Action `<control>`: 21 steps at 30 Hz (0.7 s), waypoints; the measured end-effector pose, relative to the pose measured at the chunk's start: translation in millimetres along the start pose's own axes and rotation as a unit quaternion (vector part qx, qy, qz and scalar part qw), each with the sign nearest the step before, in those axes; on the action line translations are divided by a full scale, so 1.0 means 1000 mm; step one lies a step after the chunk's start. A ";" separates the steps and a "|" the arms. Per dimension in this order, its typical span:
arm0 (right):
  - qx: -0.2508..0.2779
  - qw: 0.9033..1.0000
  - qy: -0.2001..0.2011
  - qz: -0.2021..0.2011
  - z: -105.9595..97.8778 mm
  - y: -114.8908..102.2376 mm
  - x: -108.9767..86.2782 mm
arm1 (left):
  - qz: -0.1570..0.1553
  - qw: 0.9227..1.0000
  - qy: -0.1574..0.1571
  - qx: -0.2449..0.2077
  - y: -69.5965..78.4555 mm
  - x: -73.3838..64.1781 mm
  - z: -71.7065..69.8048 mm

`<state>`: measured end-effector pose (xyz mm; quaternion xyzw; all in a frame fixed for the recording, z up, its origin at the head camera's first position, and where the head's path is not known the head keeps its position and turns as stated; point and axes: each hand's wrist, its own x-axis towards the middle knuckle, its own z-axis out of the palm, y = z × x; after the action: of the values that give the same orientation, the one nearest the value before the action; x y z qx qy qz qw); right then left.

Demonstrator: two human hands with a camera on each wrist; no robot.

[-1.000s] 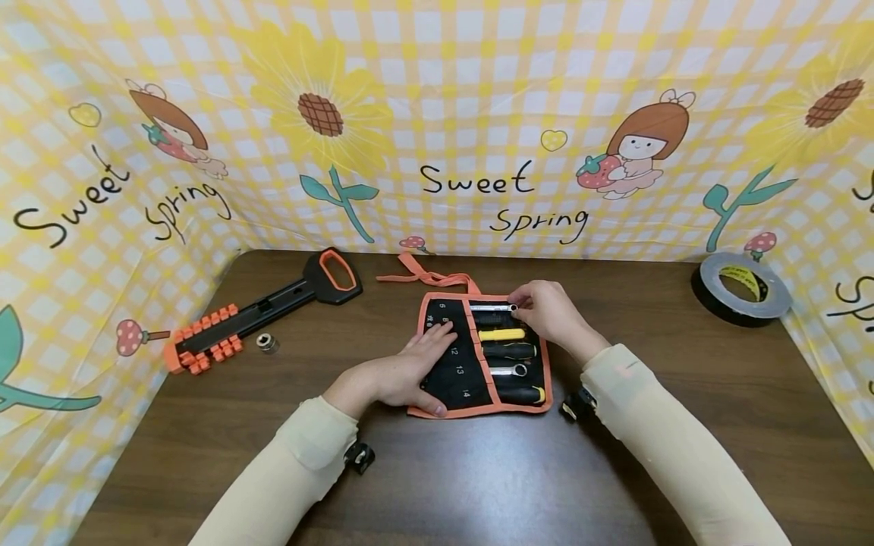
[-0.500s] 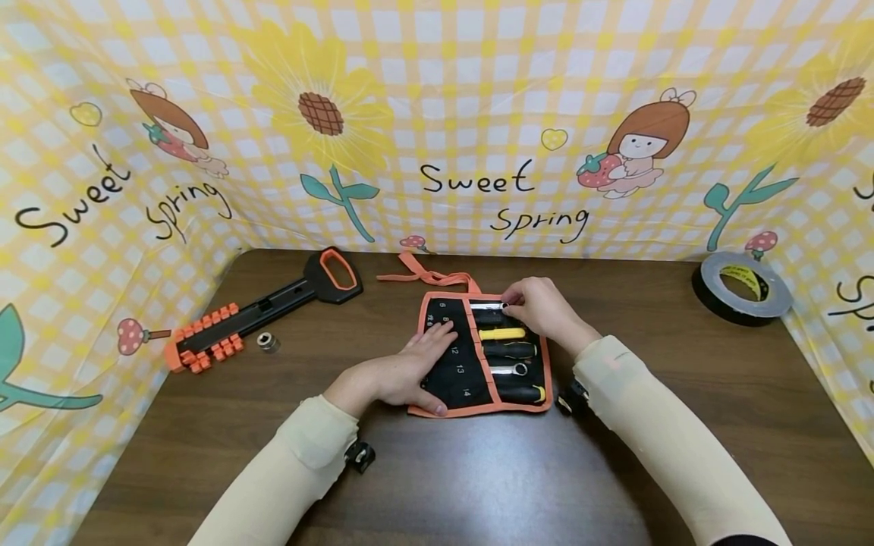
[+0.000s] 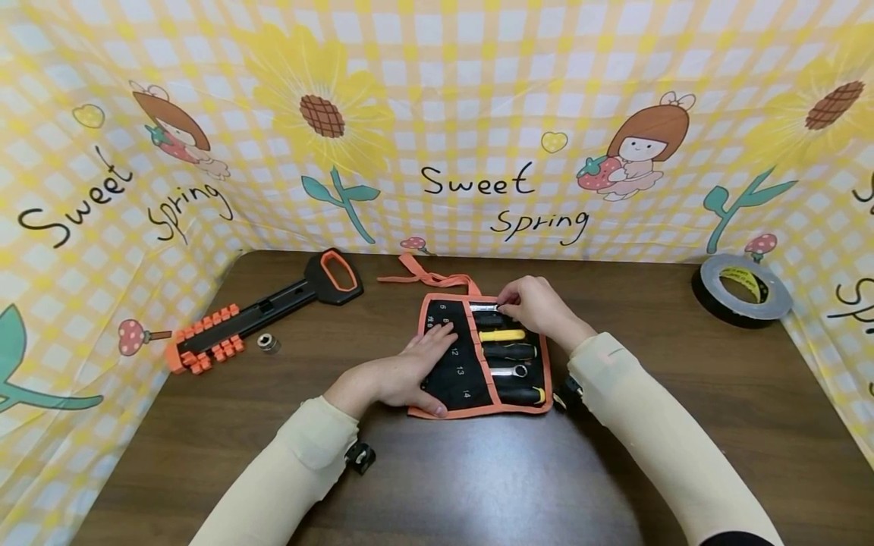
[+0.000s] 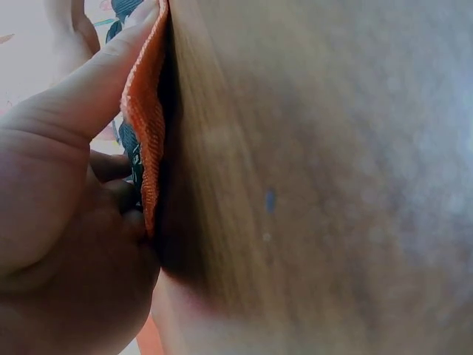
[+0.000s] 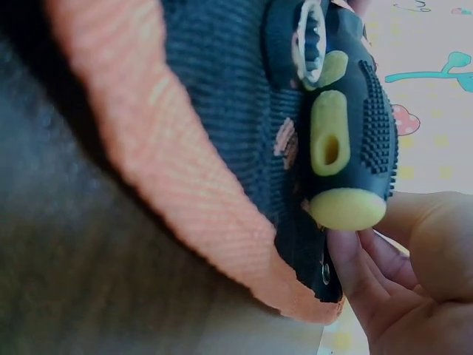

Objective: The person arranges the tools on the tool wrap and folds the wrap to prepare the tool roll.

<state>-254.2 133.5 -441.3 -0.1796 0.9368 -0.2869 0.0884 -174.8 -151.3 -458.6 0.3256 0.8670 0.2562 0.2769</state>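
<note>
A black tool pouch with orange trim [image 3: 474,394] lies unfolded on the table, numbers printed on its left panel. My left hand [image 3: 410,371] rests spread on that panel; in the left wrist view its thumb lies over the orange edge [image 4: 146,118]. At the top pocket my right hand [image 3: 536,305] pinches the outer end of a silver wrench [image 3: 482,308] between thumb and forefinger. Below it in the pockets are a yellow-handled tool [image 3: 501,335], black-and-yellow screwdriver handles [image 3: 510,351] and a ring wrench [image 3: 520,371]. One handle [image 5: 369,133] partly hides my right hand's fingers in the right wrist view.
Left on the table [image 3: 437,485] lie a black rack with orange clips [image 3: 273,303] and a small metal socket [image 3: 268,343]. Orange ties [image 3: 437,279] trail behind the pouch. A roll of tape [image 3: 743,292] sits at back right. Patterned cloth [image 3: 478,114] walls the table.
My right hand has moved left along the top pocket, and the silver wrench has slid deeper into it. My left hand has stayed in place on the pouch.
</note>
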 end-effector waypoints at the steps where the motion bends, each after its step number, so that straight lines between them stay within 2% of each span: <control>1: 0.000 1.000 0.000 0.000 0.000 0.000 0.000 | 0.001 1.000 -0.001 0.000 0.002 -0.001 -0.001; 4: 0.002 1.000 0.001 -0.002 0.001 0.000 0.000 | -0.007 1.000 -0.004 0.000 0.007 -0.002 -0.002; 8: 0.004 1.000 0.003 -0.003 0.001 0.000 0.000 | 0.000 1.000 0.006 0.006 -0.006 0.004 0.005; 11: 0.013 1.000 0.000 -0.002 0.001 0.000 0.000 | 0.001 1.000 0.008 0.002 -0.011 0.005 0.006; 16: 0.040 0.999 -0.008 0.005 -0.001 0.004 -0.005 | -0.002 1.000 0.009 -0.003 -0.010 0.004 0.005; 21: 0.058 0.998 0.016 -0.007 -0.003 0.009 -0.022 | -0.013 1.000 0.010 0.013 0.002 -0.001 0.001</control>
<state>-237.6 149.9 -442.5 -0.1762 0.9186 -0.3443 0.0813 -172.6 -150.4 -458.0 0.3156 0.8772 0.2443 0.2667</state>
